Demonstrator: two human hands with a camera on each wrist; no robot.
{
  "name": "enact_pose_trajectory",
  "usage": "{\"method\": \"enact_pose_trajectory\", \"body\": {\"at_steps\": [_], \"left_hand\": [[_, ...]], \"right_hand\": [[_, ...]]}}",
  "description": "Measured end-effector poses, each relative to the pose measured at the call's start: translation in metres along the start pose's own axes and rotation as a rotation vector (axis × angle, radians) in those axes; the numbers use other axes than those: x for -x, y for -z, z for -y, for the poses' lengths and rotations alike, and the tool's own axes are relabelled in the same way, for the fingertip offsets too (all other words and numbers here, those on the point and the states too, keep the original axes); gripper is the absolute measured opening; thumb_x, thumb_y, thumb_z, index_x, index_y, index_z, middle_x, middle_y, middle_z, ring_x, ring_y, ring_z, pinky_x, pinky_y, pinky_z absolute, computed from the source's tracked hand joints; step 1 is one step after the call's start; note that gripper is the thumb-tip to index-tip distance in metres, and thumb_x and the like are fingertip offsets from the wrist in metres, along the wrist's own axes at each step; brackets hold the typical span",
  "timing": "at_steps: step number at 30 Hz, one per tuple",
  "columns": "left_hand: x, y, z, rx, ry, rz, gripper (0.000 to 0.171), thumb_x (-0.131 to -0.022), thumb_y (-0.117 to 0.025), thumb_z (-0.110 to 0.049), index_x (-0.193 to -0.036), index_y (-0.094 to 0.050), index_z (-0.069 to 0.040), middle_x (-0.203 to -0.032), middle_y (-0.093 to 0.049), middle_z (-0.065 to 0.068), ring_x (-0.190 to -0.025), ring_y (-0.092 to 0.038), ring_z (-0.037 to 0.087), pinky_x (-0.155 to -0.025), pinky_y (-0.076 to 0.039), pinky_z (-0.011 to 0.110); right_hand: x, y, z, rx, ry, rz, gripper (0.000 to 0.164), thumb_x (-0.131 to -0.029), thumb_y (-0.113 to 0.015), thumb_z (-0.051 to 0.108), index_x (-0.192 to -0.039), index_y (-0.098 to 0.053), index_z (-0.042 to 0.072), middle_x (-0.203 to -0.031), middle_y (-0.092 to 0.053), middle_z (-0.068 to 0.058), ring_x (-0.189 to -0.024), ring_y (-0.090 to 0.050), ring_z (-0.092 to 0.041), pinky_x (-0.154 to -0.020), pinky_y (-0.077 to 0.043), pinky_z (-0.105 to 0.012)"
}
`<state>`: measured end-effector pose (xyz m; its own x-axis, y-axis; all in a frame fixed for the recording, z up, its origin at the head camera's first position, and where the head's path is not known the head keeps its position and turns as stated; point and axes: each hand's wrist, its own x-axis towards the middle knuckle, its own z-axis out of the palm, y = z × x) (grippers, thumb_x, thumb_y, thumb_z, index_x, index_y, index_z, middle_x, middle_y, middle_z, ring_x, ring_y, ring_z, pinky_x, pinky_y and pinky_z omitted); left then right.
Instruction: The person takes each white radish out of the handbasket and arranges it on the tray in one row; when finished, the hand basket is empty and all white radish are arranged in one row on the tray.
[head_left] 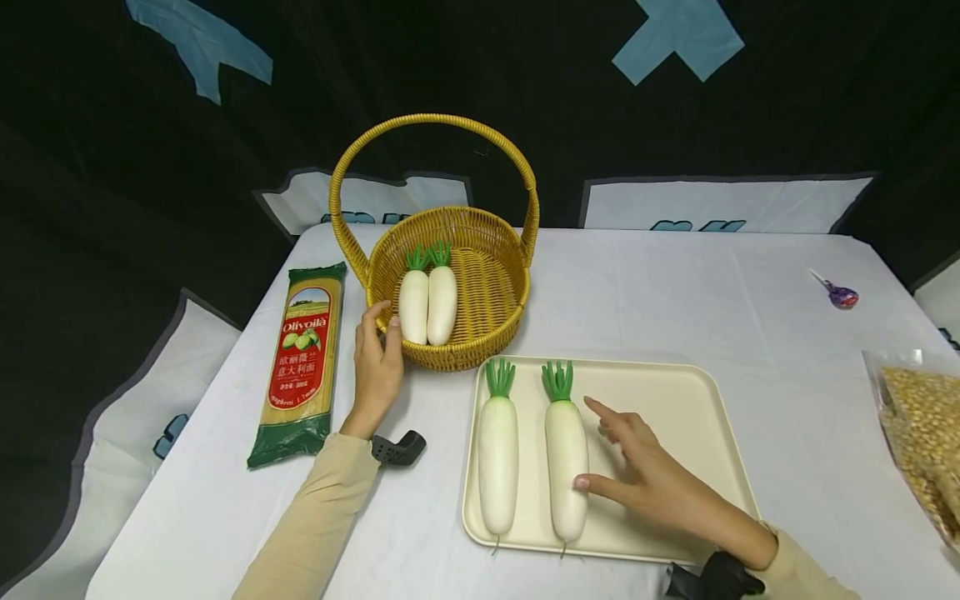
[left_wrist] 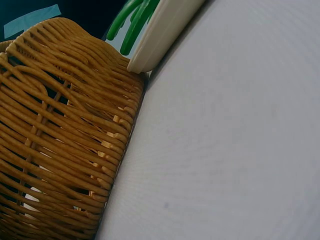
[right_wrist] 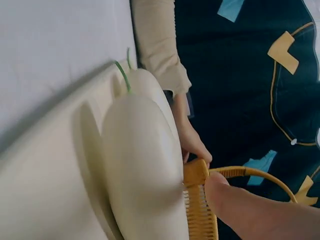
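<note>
My left hand (head_left: 377,367) pinches the left front rim of a yellow wicker basket (head_left: 491,343) with a tall arched handle. Inside the basket two white radishes (head_left: 413,308) with green tops lie side by side at the left. Two longer white radishes lie parallel on a cream tray (head_left: 652,383): a left radish (head_left: 498,467) and a right radish (head_left: 567,471). Over the tray, my right hand (head_left: 645,467) is spread beside the right radish, its thumb tip at the radish's side and its fingers extended near the leafy end. In the left wrist view the basket's woven side (left_wrist: 65,135) fills the left.
A pack of spaghetti (head_left: 303,358) lies left of the basket. At the right are a wrapped lollipop (head_left: 840,295) and a clear bag of yellow corn kernels (head_left: 922,425). A white cloth covers the table (head_left: 637,292); a dark curtain (head_left: 525,67) hangs behind it.
</note>
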<state>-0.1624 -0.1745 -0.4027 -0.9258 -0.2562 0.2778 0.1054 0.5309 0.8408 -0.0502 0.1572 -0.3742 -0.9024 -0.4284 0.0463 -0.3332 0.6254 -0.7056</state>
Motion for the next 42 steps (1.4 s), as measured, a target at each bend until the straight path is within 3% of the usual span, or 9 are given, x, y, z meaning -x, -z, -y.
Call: {"method": "enact_pose_trajectory", "body": {"at_steps": [2, 4, 8, 13, 18, 23, 28, 33, 42], "left_hand": [[0.0, 0.0, 0.0, 0.002, 0.001, 0.006, 0.041, -0.097, -0.035, -0.036, -0.132, -0.036, -0.016, -0.138, -0.035, 0.015, -0.128, -0.034, 0.031, -0.102, -0.029, 0.05], [0.001, 0.0, -0.001, 0.002, 0.006, 0.006, 0.041, -0.097, -0.035, -0.036, -0.132, -0.036, -0.016, -0.138, -0.035, 0.015, -0.128, -0.034, 0.031, -0.102, -0.028, 0.05], [0.001, 0.0, 0.0, 0.0, 0.007, 0.003, 0.04, -0.097, -0.035, -0.035, -0.132, -0.036, -0.016, -0.138, -0.035, 0.015, -0.129, -0.033, 0.032, -0.103, -0.027, 0.051], [0.0, 0.0, 0.001, -0.003, 0.005, 0.005, 0.041, -0.097, -0.035, -0.035, -0.133, -0.036, -0.016, -0.137, -0.035, 0.016, -0.129, -0.033, 0.032, -0.103, -0.027, 0.051], [0.001, 0.001, 0.002, 0.003, 0.006, -0.001, 0.042, -0.096, -0.035, -0.037, -0.132, -0.037, -0.015, -0.137, -0.035, 0.016, -0.128, -0.033, 0.032, -0.103, -0.027, 0.051], [0.0, 0.0, 0.003, 0.008, -0.002, 0.011, 0.042, -0.096, -0.034, -0.038, -0.133, -0.036, -0.016, -0.137, -0.034, 0.016, -0.129, -0.033, 0.032, -0.102, -0.027, 0.052], [-0.001, -0.002, 0.003, 0.0, -0.01, -0.008, 0.041, -0.096, -0.034, -0.037, -0.132, -0.037, -0.016, -0.136, -0.036, 0.017, -0.127, -0.034, 0.032, -0.102, -0.028, 0.051], [-0.002, -0.003, 0.003, -0.001, -0.016, -0.013, 0.04, -0.097, -0.035, -0.035, -0.132, -0.037, -0.015, -0.136, -0.036, 0.017, -0.128, -0.034, 0.032, -0.103, -0.028, 0.05], [-0.001, -0.001, 0.003, -0.004, -0.013, -0.019, 0.039, -0.097, -0.035, -0.033, -0.132, -0.037, -0.016, -0.136, -0.036, 0.017, -0.129, -0.033, 0.032, -0.103, -0.027, 0.05]], "right_hand": [[-0.003, 0.003, -0.001, -0.024, -0.001, -0.06, 0.073, -0.079, -0.068, 0.031, -0.139, -0.031, 0.013, -0.118, -0.049, -0.014, -0.105, -0.048, -0.025, -0.08, -0.045, -0.039], [-0.008, 0.007, -0.002, -0.161, -0.018, -0.122, 0.061, -0.083, -0.066, 0.023, -0.135, -0.036, 0.009, -0.119, -0.051, -0.016, -0.107, -0.05, -0.024, -0.085, -0.045, -0.039], [-0.023, 0.015, -0.001, -0.685, -0.03, -0.158, 0.034, -0.092, -0.051, 0.01, -0.124, -0.043, 0.006, -0.112, -0.056, -0.008, -0.102, -0.057, -0.013, -0.085, -0.048, -0.026], [-0.057, 0.02, 0.013, -1.343, -0.17, -0.036, 0.029, -0.095, -0.042, 0.011, -0.124, -0.036, 0.009, -0.107, -0.056, -0.003, -0.102, -0.057, -0.013, -0.09, -0.047, -0.027], [-0.105, 0.012, 0.038, -1.746, -0.379, -0.042, 0.031, -0.095, -0.041, 0.017, -0.126, -0.034, 0.016, -0.121, -0.044, -0.006, -0.116, -0.045, -0.017, -0.099, -0.04, -0.026], [-0.153, -0.003, 0.058, -1.776, -0.305, -0.029, 0.044, -0.096, -0.041, 0.02, -0.137, -0.03, 0.014, -0.143, -0.033, -0.012, -0.129, -0.036, -0.021, -0.107, -0.031, -0.029], [-0.197, -0.021, 0.072, -1.631, -0.251, -0.075, 0.046, -0.095, -0.042, 0.021, -0.138, -0.032, 0.011, -0.142, -0.038, -0.014, -0.13, -0.039, -0.025, -0.106, -0.033, -0.033], [-0.231, -0.037, 0.079, -1.493, -0.229, -0.207, 0.043, -0.095, -0.043, 0.017, -0.136, -0.035, 0.011, -0.139, -0.042, -0.013, -0.128, -0.041, -0.025, -0.106, -0.032, -0.037], [-0.263, -0.052, 0.076, -1.183, -0.367, -0.407, 0.044, -0.084, -0.061, 0.027, -0.125, -0.048, 0.015, -0.122, -0.053, -0.004, -0.117, -0.047, -0.024, -0.099, -0.038, -0.043]]}}
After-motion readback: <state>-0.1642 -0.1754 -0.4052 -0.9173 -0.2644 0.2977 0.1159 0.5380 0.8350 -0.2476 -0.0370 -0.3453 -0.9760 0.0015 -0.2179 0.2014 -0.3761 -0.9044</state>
